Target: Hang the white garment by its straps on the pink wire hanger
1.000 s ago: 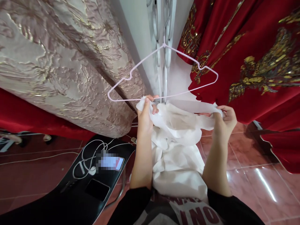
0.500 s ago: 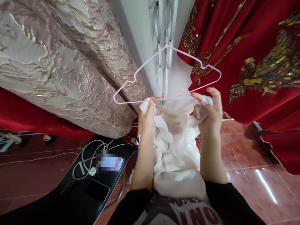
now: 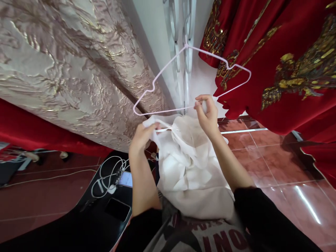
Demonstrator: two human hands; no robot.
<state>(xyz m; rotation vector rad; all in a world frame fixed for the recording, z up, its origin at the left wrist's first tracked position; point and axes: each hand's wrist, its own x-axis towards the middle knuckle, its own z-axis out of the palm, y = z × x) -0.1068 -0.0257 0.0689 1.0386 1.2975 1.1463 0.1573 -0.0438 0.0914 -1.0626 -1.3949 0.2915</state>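
- Currently, the left hand point(image 3: 141, 134) is closed on a fold of the white garment point(image 3: 189, 168), just below the pink wire hanger point(image 3: 162, 111).
- The right hand point(image 3: 207, 113) pinches the garment's upper edge at the hanger's lower bar.
- The garment hangs bunched below the hanger.
- Advisable: hold the edge taut between both hands and feed it over the bar, clear of the red embroidered robe point(image 3: 275, 70) to the hanger's right.

Hanger point(image 3: 168, 82) hangs above the garment point(image 3: 189, 164) — chair point(image 3: 105, 210) left, bearing phones point(image 3: 117, 209).
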